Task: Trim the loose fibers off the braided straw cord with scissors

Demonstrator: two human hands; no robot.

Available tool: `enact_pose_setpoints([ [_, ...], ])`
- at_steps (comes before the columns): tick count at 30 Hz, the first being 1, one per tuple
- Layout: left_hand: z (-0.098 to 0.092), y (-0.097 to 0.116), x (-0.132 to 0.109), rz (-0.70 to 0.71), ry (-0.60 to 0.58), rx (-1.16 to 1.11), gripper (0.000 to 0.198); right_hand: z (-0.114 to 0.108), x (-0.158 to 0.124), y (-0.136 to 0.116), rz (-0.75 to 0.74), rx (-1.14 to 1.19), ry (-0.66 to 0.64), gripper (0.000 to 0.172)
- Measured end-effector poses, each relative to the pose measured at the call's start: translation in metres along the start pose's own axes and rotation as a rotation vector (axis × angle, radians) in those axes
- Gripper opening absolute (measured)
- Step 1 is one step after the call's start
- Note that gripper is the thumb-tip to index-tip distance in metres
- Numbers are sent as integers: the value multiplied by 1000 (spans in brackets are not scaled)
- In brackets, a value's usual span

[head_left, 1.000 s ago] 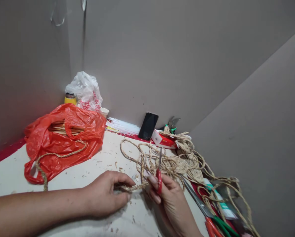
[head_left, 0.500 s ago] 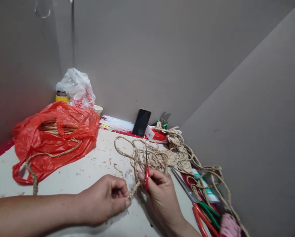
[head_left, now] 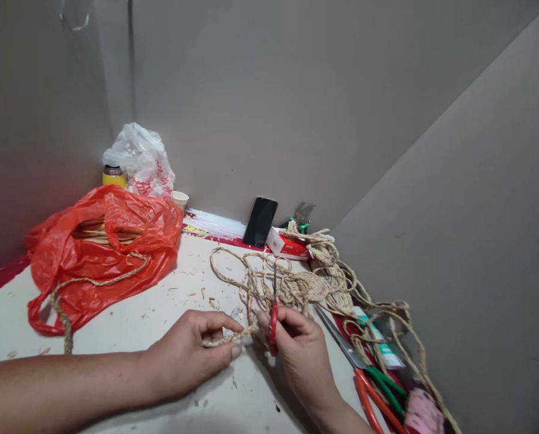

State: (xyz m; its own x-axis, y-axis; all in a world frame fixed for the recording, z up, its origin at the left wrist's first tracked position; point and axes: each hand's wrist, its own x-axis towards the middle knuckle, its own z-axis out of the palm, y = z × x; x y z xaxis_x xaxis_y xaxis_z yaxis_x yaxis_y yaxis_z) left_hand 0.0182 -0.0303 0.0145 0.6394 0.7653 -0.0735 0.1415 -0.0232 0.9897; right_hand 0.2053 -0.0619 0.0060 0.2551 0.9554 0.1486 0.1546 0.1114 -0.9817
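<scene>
A braided straw rope runs between the thumb and fingers of my left hand, which is closed loosely on it. My right hand grips small red-handled scissors, their thin blades pointing up and away from me. The rope reaches the fingertips of my right hand; whether they pinch it too is hidden. Just beyond the hands lies a tangled heap of the same braided rope. Another thick braided end hangs from the red plastic bag on the left.
Large shears with orange and green handles lie at the right edge. A phone leans against the back wall, near a red box and pliers. A white bag, yellow jar and paper cup stand at the back left.
The braided rope now lies further across my left hand, whose fingers have loosened and stretched out along it. My right hand with the scissors has shifted slightly right.
</scene>
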Motion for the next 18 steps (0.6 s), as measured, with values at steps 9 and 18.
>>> enact_pose_setpoints([
  [9, -2, 1, 2, -14, 25, -259, 30, -4, 4, 0, -81, -204, -94, 37],
  [18, -19, 1, 14, -90, 132, -487, 42, -5, -2, 6, -737, -1024, -173, 11],
])
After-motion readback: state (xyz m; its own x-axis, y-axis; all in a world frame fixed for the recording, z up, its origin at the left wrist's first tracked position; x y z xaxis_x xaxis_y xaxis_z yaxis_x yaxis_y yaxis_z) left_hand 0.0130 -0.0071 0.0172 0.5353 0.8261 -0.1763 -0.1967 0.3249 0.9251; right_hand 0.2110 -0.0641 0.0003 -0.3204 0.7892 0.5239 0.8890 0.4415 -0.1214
